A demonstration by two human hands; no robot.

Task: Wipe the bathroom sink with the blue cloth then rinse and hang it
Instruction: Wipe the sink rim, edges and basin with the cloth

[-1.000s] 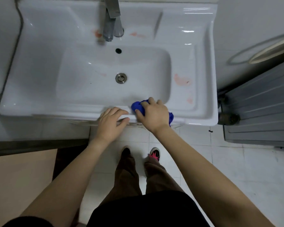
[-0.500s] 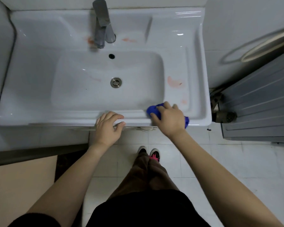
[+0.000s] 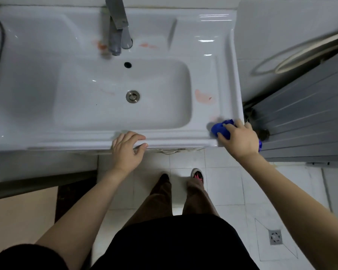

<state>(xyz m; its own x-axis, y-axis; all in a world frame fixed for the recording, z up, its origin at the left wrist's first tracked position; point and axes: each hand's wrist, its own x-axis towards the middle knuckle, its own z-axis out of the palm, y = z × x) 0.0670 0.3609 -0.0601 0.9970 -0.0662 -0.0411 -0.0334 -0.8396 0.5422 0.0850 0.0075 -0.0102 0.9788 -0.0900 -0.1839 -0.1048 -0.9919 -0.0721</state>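
Note:
The white bathroom sink (image 3: 37,106) fills the upper part of the view, with a metal faucet (image 3: 117,32) at the back and a drain (image 3: 132,96) in the basin. My right hand (image 3: 239,140) presses a bunched blue cloth (image 3: 221,128) on the sink's front right corner. My left hand (image 3: 128,150) rests on the front rim near the middle, fingers curled over the edge. Pinkish-red stains show on the right ledge (image 3: 204,96) and beside the faucet (image 3: 101,45).
A grey ribbed panel (image 3: 304,117) stands close to the sink's right side, with dark pipe fittings (image 3: 261,134) between them. White floor tiles (image 3: 222,191) lie below, with a floor drain (image 3: 275,237) at the right. My feet (image 3: 181,176) stand under the rim.
My right hand has slid the blue cloth to the right along the front rim, from near the middle to the right corner. My left hand has stayed on the rim.

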